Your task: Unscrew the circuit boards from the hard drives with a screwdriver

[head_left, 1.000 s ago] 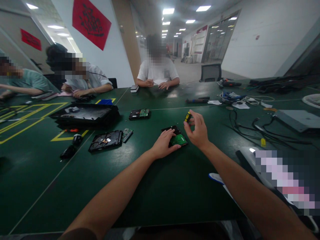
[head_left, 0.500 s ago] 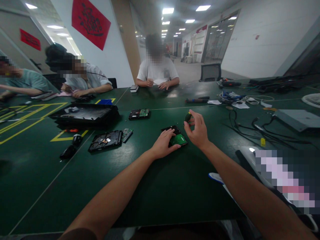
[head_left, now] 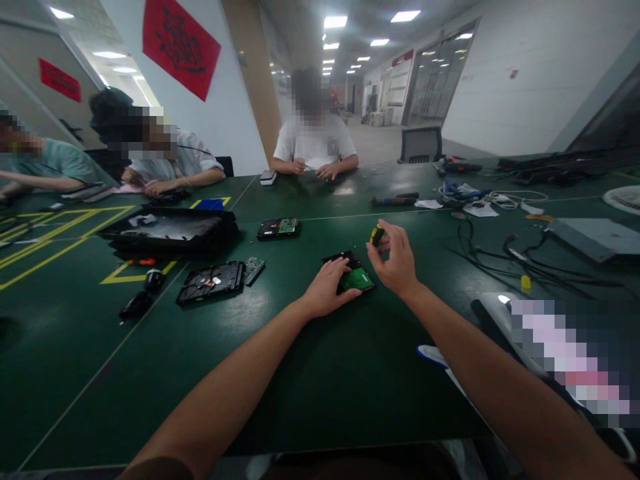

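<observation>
The hard drive lies flat on the green bench, its green circuit board facing up. It looks a dense, rigid block, best gripped by its metal sides, since the exposed board seems fragile. The left hand rests on the drive's near left edge, fingers bent and pressing down. Just right of the drive, the right hand pinches the yellow-and-black screwdriver upright above the drive's far right corner.
</observation>
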A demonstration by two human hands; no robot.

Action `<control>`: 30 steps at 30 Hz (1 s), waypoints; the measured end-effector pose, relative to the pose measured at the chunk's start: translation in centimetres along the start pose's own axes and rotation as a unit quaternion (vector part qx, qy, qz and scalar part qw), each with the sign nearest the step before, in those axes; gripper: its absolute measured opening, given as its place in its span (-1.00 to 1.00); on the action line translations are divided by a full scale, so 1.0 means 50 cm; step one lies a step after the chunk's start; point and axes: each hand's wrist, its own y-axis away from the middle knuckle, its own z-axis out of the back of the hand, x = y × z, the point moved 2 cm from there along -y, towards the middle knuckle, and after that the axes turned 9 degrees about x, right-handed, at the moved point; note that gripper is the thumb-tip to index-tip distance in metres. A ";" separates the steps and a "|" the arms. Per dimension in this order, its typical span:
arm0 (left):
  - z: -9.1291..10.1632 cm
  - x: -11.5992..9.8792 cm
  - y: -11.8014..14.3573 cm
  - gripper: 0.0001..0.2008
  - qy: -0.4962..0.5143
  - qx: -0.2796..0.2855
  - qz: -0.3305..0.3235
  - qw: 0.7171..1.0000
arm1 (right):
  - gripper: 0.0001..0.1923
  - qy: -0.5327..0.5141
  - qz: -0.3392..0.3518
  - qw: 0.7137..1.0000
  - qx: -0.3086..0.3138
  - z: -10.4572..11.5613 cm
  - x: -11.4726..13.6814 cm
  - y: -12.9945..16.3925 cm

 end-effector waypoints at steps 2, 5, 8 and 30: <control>0.000 0.000 0.000 -0.40 0.000 -0.001 -0.001 1.000 | -0.34 -0.001 0.007 1.000 0.007 0.000 0.001 0.000; 0.000 0.001 0.000 -0.40 -0.003 -0.002 -0.003 1.000 | -0.33 0.002 0.007 1.000 0.002 0.000 0.002 -0.001; -0.001 0.001 0.001 -0.42 -0.002 -0.001 -0.003 1.000 | -0.33 0.009 -0.001 1.000 -0.012 0.000 0.001 -0.002; 0.000 0.001 0.000 -0.41 -0.003 0.001 -0.002 1.000 | -0.27 0.000 -0.002 1.000 -0.009 -0.003 0.000 -0.001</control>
